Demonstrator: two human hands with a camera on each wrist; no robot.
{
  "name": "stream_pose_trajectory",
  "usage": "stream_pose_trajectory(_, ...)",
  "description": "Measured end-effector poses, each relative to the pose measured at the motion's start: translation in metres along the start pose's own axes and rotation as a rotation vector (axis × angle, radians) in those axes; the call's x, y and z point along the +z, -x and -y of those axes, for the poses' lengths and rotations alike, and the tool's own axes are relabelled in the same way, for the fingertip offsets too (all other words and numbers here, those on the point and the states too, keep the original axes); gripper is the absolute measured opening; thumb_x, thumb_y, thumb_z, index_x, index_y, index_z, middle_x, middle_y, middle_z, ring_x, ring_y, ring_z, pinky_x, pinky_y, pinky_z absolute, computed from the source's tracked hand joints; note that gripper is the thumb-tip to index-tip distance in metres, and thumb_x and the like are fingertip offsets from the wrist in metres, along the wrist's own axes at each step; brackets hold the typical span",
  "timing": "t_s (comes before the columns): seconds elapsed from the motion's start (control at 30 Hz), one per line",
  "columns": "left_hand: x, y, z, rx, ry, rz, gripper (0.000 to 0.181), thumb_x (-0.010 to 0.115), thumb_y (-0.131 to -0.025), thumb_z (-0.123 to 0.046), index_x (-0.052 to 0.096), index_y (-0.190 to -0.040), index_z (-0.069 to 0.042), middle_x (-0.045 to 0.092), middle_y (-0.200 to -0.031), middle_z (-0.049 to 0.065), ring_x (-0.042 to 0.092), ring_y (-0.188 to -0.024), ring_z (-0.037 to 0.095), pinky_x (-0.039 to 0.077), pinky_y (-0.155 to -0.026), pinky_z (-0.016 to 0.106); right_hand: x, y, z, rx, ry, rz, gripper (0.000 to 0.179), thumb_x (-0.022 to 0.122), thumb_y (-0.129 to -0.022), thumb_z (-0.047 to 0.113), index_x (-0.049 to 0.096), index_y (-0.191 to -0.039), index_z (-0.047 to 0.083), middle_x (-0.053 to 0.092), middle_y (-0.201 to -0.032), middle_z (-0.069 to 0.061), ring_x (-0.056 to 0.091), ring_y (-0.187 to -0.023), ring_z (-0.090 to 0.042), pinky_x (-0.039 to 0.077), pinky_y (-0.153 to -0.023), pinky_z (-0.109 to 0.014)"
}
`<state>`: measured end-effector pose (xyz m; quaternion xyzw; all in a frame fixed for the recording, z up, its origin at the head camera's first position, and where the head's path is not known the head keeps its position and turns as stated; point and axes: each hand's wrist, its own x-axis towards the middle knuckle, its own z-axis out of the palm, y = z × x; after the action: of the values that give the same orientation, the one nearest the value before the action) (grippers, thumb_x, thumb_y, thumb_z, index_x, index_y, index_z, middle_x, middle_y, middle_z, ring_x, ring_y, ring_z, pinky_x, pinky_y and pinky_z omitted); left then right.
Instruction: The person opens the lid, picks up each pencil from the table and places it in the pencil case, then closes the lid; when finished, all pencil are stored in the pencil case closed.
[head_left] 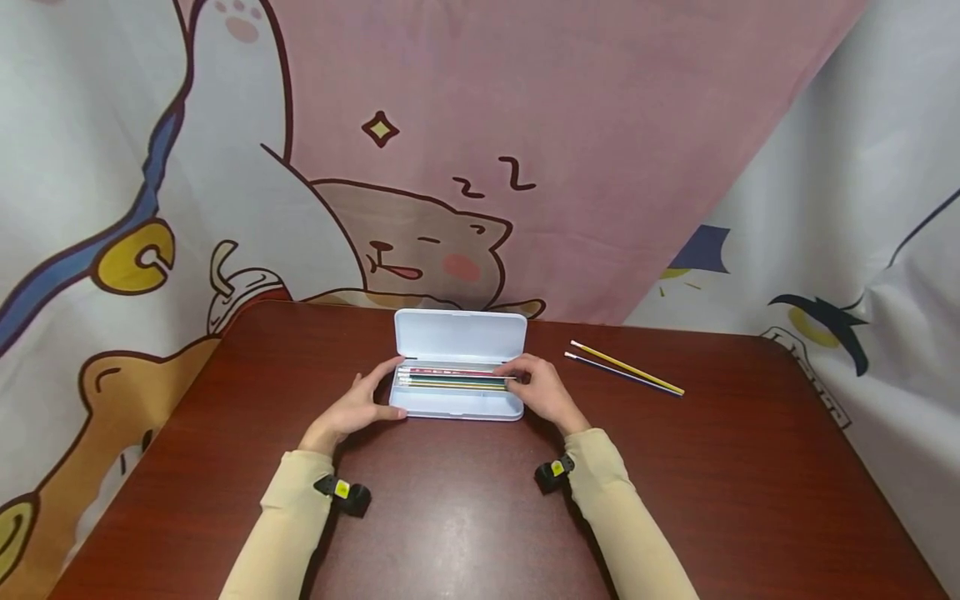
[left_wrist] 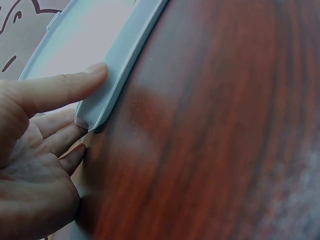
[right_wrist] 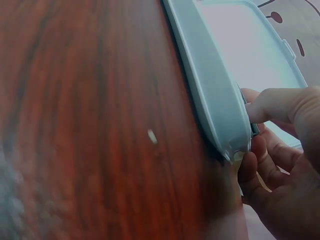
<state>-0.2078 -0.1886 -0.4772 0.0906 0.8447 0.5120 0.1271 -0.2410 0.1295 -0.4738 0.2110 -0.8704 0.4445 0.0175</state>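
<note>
A pale blue-white pencil case (head_left: 457, 406) lies on the table with its lid (head_left: 461, 333) raised at the back. Several pencils (head_left: 450, 380), among them red, green and yellow ones, lie lengthwise inside. My left hand (head_left: 358, 408) holds the left end of the case; its thumb (left_wrist: 85, 85) rests on the front rim and the other fingers reach round the end. At the right end, my right hand (head_left: 543, 390) pinches the end of a dark pencil (right_wrist: 255, 129) between thumb and fingers, just over the case's wall. Those fingers partly hide the pencil ends.
A yellow pencil (head_left: 626, 367) and a blue pencil (head_left: 624, 373) lie on the brown table (head_left: 465, 500) right of the case. Behind the table hangs a cloth (head_left: 600, 167) printed with cartoon animals. A small pale speck (right_wrist: 152, 136) shows on the tabletop.
</note>
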Motion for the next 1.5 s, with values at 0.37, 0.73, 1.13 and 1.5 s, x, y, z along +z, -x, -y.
stream_pose_trajectory(0.37, 0.000, -0.001, 0.001, -0.008, -0.001, 0.005, 0.087, 0.078, -0.075, -0.007, 0.032, -0.149, -0.008, 0.025, -0.153, 0.022, -0.006, -0.142, 0.043, -0.014, -0.108, 0.060, -0.013, 0.007, 0.002, 0.031, -0.054, -0.034, 0.018, 0.070, -0.083, -0.001, 0.076, -0.099, 0.006, 0.065, -0.092, -0.004, 0.055, -0.076, -0.019, 0.047, -0.063, -0.028)
stream_pose_trajectory(0.73, -0.001, -0.001, 0.002, -0.004, -0.008, 0.006, 0.087, 0.078, -0.075, -0.008, 0.032, -0.149, -0.009, 0.024, -0.154, 0.022, -0.008, -0.142, 0.044, -0.014, -0.108, 0.061, -0.039, 0.017, 0.001, 0.043, -0.088, -0.114, 0.017, 0.069, -0.085, -0.003, 0.073, -0.101, 0.001, 0.067, -0.098, -0.011, 0.058, -0.087, -0.025, 0.049, -0.076, -0.040)
stream_pose_trajectory(1.13, 0.000, 0.000, 0.002, 0.000, -0.015, 0.006, 0.088, 0.077, -0.075, -0.009, 0.030, -0.149, -0.008, 0.024, -0.154, 0.023, -0.008, -0.142, 0.044, -0.013, -0.108, 0.061, -0.075, 0.030, -0.014, 0.082, -0.038, -0.152, 0.017, 0.070, -0.085, -0.001, 0.073, -0.102, 0.002, 0.067, -0.100, -0.008, 0.058, -0.087, -0.021, 0.049, -0.074, -0.028)
stream_pose_trajectory(1.5, -0.001, 0.000, 0.001, 0.002, -0.003, 0.009, 0.087, 0.077, -0.075, -0.009, 0.031, -0.149, -0.008, 0.024, -0.153, 0.023, -0.011, -0.141, 0.046, -0.014, -0.106, 0.063, -0.101, 0.047, -0.034, 0.058, 0.029, -0.221, 0.015, 0.069, -0.084, -0.004, 0.073, -0.098, 0.001, 0.066, -0.091, -0.010, 0.056, -0.079, -0.017, 0.047, -0.067, -0.026)
